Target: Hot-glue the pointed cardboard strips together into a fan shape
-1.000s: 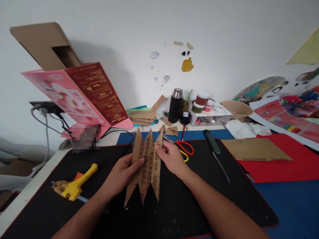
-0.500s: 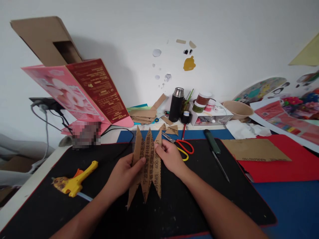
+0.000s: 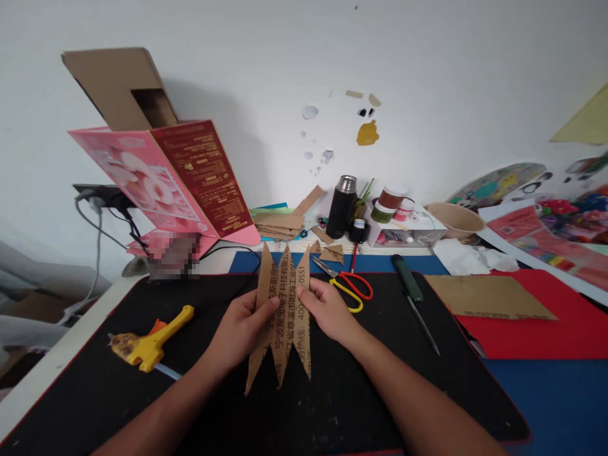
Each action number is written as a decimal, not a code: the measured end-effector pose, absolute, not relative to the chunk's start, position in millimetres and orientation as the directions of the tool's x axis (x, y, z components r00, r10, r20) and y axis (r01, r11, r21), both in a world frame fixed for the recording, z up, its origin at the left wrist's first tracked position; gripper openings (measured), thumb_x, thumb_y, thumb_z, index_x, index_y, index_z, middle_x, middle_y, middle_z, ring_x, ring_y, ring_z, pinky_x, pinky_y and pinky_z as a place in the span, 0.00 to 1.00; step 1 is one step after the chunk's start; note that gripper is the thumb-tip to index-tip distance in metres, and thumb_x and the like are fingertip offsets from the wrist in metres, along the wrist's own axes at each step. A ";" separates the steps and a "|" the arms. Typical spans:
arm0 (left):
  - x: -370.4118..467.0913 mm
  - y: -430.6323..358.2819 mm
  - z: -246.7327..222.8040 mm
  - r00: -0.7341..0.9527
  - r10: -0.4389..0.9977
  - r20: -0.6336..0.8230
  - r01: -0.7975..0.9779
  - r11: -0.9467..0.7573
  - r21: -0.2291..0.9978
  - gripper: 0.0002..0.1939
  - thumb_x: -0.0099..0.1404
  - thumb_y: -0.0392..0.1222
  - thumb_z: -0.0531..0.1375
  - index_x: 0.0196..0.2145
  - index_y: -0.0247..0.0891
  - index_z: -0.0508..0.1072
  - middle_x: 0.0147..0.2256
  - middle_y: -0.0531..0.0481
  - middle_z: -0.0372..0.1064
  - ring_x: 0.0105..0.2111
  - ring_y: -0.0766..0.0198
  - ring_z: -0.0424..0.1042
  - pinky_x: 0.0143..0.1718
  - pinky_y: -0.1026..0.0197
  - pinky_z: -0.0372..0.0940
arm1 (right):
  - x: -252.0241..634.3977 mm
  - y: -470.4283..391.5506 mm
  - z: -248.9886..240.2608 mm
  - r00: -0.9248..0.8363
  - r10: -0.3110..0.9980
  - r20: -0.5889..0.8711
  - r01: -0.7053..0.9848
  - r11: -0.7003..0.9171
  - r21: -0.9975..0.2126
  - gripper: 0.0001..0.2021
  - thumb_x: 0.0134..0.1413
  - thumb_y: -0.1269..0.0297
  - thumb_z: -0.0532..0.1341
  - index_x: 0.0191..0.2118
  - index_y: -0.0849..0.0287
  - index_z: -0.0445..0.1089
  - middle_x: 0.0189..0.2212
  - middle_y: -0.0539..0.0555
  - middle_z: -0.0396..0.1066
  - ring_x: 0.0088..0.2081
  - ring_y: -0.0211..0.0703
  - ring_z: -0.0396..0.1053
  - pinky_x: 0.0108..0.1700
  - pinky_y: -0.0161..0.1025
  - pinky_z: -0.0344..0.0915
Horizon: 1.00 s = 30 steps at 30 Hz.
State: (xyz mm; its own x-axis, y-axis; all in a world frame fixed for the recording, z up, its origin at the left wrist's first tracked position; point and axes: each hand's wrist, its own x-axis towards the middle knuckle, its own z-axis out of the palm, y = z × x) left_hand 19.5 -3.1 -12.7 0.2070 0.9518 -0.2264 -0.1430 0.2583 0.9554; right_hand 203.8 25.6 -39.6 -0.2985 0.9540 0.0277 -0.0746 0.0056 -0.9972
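- Where the left side begins, one plain brown carton [image 3: 114,82] rises behind one glossy pink box [image 3: 142,183] with a dark red printed panel; a pixelated patch hides whatever sits at the box's foot.
- One glue gun [image 3: 147,354], yellow plastic with an orange trigger and a pale stick behind, lies on the smooth black mat [image 3: 95,392].
- The left hand [image 3: 240,329] grips the left edge of the cut cardboard [image 3: 287,329], thumb flat on the front; its other fingers are mostly hidden behind.
- That cardboard is held between both hands over the mat: stiff, brown, zigzag-ended, with three sharp points at the top and three below. Thumbs cover part of the dark printing. Whether the lower tips touch the mat, I cannot tell.
- The right hand [image 3: 330,310] pinches the right edge, thumb in front, fingers curled and partly out of sight.
- Just beyond it lies one pair of scissors [image 3: 351,275], one loop red, one yellow.
- Farther right, one slim pointed metal tool [image 3: 415,304] has a dark green handle.
- One flat cardboard sheet [image 3: 489,296] overlaps a red sheet [image 3: 555,323], which the frame's edge cuts off.
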 end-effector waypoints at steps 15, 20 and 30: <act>23.1 -9.9 -13.2 0.126 0.985 -0.114 0.067 0.106 0.992 0.20 0.61 0.57 0.66 0.38 0.36 0.79 0.35 0.45 0.81 0.36 0.50 0.78 0.39 0.54 0.72 | 200.4 23.3 -41.6 -0.220 0.973 0.065 0.059 0.080 -0.995 0.14 0.61 0.52 0.61 0.35 0.58 0.72 0.26 0.48 0.69 0.28 0.41 0.64 0.34 0.38 0.63; 19.8 -5.9 -14.6 0.180 0.965 -0.192 -0.157 0.221 0.962 0.23 0.57 0.57 0.69 0.41 0.35 0.79 0.37 0.42 0.82 0.33 0.52 0.79 0.38 0.53 0.73 | 197.1 19.1 -34.9 -0.306 0.952 0.036 -0.157 -0.013 -0.987 0.17 0.58 0.46 0.65 0.39 0.56 0.74 0.35 0.52 0.76 0.37 0.47 0.73 0.43 0.44 0.69; 10.9 0.3 -16.9 0.123 0.978 -0.167 -0.178 0.188 0.966 0.22 0.57 0.55 0.70 0.42 0.35 0.79 0.37 0.43 0.82 0.32 0.54 0.79 0.37 0.55 0.73 | 192.8 15.4 -37.3 -0.355 0.934 0.031 -0.136 -0.018 -0.991 0.15 0.59 0.49 0.64 0.40 0.56 0.74 0.33 0.51 0.76 0.37 0.47 0.73 0.44 0.45 0.70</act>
